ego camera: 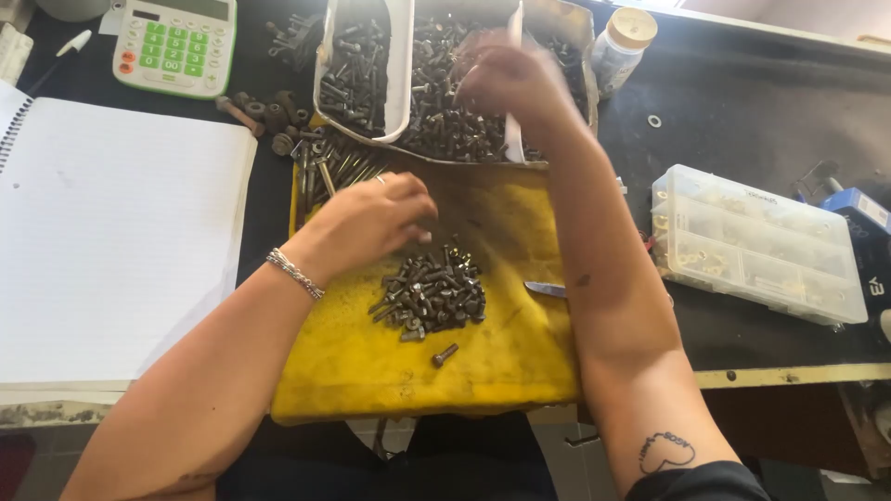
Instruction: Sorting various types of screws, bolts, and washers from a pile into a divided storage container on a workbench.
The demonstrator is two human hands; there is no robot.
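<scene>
I see my left hand point(371, 223) hovering at the bolt pile's point(432, 297) eleven o'clock, fingers curled narrow, pinching to sort; my right hand point(510, 83), blurred, grip unreadable, reaches the trays point(401, 65) at twelve.

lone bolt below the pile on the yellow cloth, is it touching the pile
Apart. The head view shows bare yellow cloth between the lone bolt and the pile of bolts.
</scene>
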